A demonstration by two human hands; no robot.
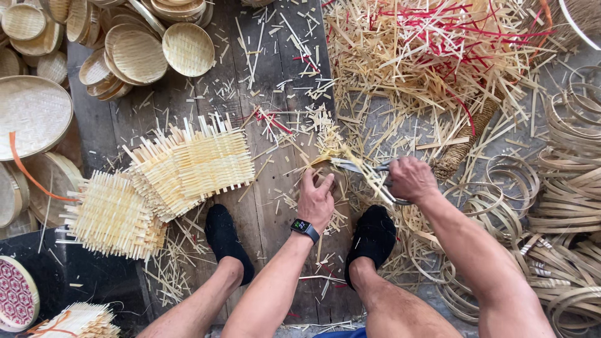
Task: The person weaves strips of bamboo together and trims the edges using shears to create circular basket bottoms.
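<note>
My left hand (316, 199), with a dark watch on its wrist, presses down on a small round woven bamboo piece (338, 164) on the wooden floor, with loose strip ends sticking out beyond my fingers. My right hand (410, 179) grips metal scissors (358, 168) whose blades point left at the strip ends at the piece's edge. Both my feet in black socks (374, 238) rest on the boards just below the hands.
Stacks of square woven bamboo mats (188, 164) lie to the left. Round woven trays (188, 48) fill the upper left. A heap of cut bamboo strips with red ones (432, 44) lies at the top. Bamboo hoops (573, 188) pile up on the right.
</note>
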